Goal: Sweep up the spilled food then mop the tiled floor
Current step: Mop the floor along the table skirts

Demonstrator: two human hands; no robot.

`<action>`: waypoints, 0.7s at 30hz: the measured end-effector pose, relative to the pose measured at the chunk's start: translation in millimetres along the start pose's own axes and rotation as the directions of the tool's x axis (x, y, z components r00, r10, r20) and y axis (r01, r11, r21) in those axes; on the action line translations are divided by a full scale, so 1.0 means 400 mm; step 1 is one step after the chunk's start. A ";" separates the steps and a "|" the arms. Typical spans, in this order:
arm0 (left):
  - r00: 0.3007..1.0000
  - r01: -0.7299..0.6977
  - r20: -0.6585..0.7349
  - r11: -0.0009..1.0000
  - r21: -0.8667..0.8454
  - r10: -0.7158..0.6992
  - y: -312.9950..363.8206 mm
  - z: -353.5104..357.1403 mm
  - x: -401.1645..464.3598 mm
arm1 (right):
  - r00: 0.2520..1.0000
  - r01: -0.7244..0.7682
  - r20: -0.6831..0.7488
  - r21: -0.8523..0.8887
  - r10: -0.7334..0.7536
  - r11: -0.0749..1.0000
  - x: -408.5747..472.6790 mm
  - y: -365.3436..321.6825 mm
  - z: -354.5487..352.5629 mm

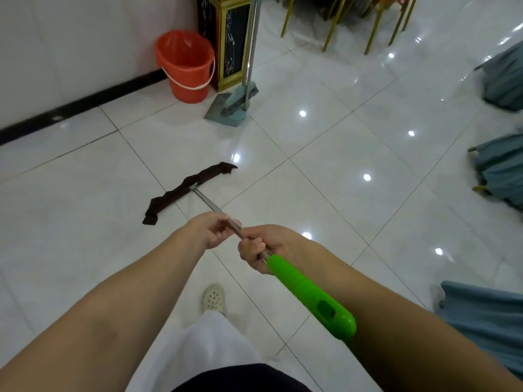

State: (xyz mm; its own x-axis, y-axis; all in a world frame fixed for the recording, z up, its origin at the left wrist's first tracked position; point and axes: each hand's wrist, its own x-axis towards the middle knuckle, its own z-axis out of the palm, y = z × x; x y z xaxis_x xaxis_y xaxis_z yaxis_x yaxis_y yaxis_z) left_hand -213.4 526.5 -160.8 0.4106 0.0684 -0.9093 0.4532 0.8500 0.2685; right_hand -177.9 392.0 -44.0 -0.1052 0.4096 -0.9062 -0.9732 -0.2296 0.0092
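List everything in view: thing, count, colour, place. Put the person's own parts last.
mop: one, steel pole, green grip, dark brown cloth head lying on the floor ahead
bucket: one, orange with red liner, by the wall
broom and dustpan: one set, teal, propped against the cabinet
cabinet: one, black and gold, at the wall
chair legs: several, gold, top
covered chairs: three, blue-grey, right edge
floor: white glossy tiles
shoe: one, cream
left hand: holds the pole
right hand: grips the pole above the grip
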 end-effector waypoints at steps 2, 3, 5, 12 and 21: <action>1.000 -0.004 -0.015 1.000 -0.009 0.004 0.048 0.012 0.015 | 1.000 -0.010 0.009 0.001 0.010 1.000 0.010 -0.047 0.025; 1.000 -0.006 -0.021 1.000 -0.026 0.006 0.067 0.015 0.021 | 1.000 -0.012 0.010 0.010 0.011 1.000 0.016 -0.065 0.038; 0.999 -0.020 -0.035 0.998 -0.058 0.018 0.094 0.015 0.030 | 1.000 -0.005 0.002 0.025 0.005 1.000 0.029 -0.086 0.060; 0.995 -0.067 -0.077 0.991 -0.117 0.058 0.100 0.002 0.048 | 0.998 -0.012 -0.070 -0.054 0.008 0.998 0.048 -0.099 0.087; 0.990 -0.125 -0.097 0.952 -0.280 0.102 -0.054 0.078 0.031 | 0.992 -0.078 -0.111 -0.236 0.053 0.969 -0.049 -0.109 -0.028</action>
State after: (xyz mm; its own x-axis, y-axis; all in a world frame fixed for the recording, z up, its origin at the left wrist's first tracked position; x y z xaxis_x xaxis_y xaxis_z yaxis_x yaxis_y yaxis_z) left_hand -193.5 492.9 -167.8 0.3754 0.2050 -0.9039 0.1579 0.9468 0.2803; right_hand -131.2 384.1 -31.6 -0.1336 0.2967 -0.9456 -0.8861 -0.4630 -0.0201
